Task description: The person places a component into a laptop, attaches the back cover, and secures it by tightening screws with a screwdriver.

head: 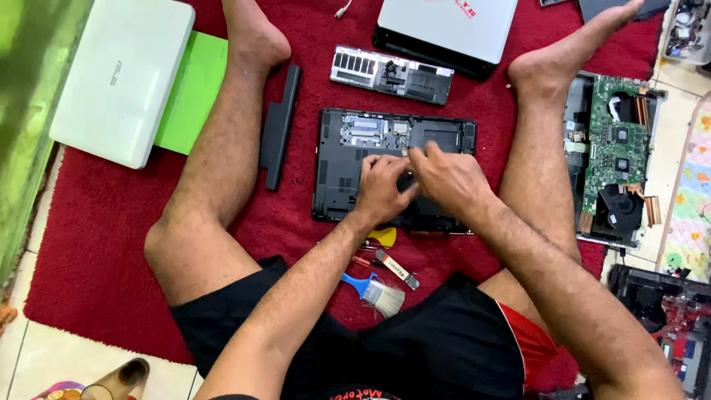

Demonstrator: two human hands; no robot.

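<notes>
Pressing down together, the left hand [381, 187] and right hand [444, 178] rest on the open underside of a black laptop [348, 148], fingers curled close; whether they pinch anything I cannot tell. The laptop lies flat mid-rug, its long axis running left to right across the red rug [96, 244]. Just left, a black battery bar [280, 126] lies lengthwise toward the rug's far edge. A blue brush [374, 290] sits near the rug's near edge.

Bright, even light, soft shadows; left edge blurred green, hands slightly smeared.
</notes>
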